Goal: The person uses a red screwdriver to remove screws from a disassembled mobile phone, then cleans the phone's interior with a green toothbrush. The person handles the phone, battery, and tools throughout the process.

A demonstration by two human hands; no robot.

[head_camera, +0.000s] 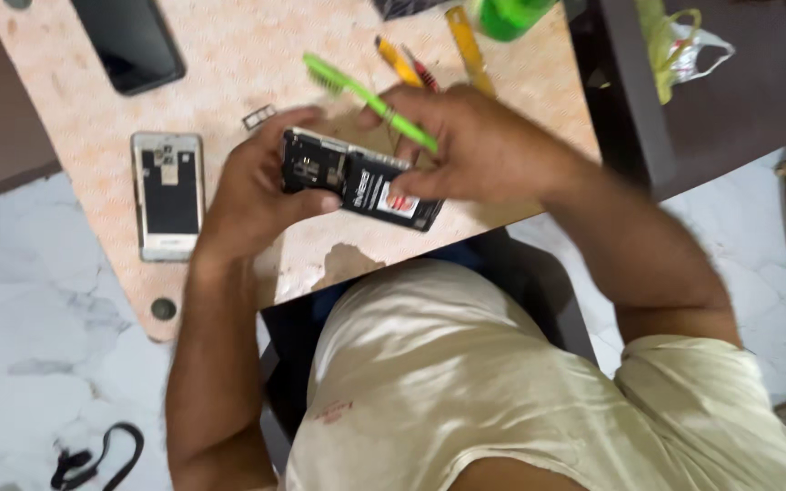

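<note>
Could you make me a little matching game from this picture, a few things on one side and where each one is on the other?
Things:
1. opened phone
2. green brush
3. back cover
4. black phone

Places:
A. flat on the table, left of the left hand
B. top left of the table, screen up
C. gripped in both hands
D. in the right hand

Pairs: 1-C, 2-D, 3-A, 4-B

- opened phone [357, 177], back cover off, held at scene centre over the table edge; battery label [397, 201] on it: small rectangle, white and red on black, toward the phone's right end
- dark phone [129, 38], far left on table, black screen facing up, unlit, rounded rectangle
- plastic bag [684, 45], far right on the dark surface, yellow-green and white, crumpled
</note>
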